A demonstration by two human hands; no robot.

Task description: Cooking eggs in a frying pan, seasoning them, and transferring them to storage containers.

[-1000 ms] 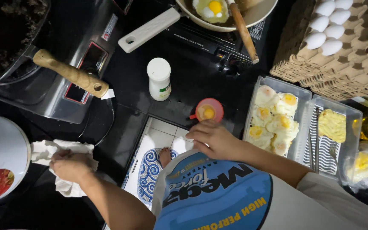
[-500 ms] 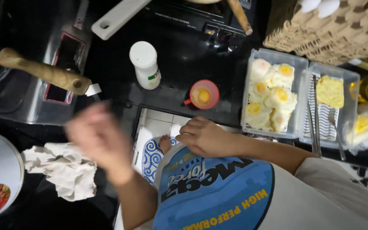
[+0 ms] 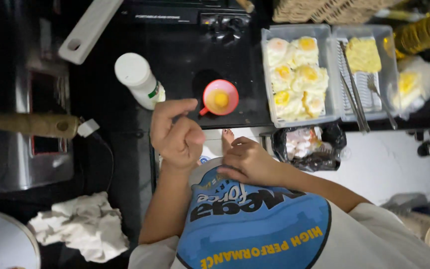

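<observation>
My left hand (image 3: 175,134) is raised in front of my chest with its fingers curled in and nothing visible in them. It hovers just below a small pink cup (image 3: 220,98) with a raw yolk in it and beside a white bottle (image 3: 138,79) on the black counter. My right hand (image 3: 247,162) rests loosely curled against the upper edge of my blue and white shirt (image 3: 255,224). A crumpled white cloth (image 3: 83,226) lies on the counter at the lower left, apart from both hands.
A clear tray of fried eggs (image 3: 299,74) and a second tray (image 3: 369,89) with an omelette, tongs and a fork stand at the upper right. Below them hangs a black bag of eggshells (image 3: 307,147). A wooden handle (image 3: 26,124), a white pan handle (image 3: 90,30) and a white plate (image 3: 1,244) lie left.
My left hand has let go of the crumpled cloth and swung up and right to the middle, near the pink cup. My right hand has stayed on the shirt. The view has shifted.
</observation>
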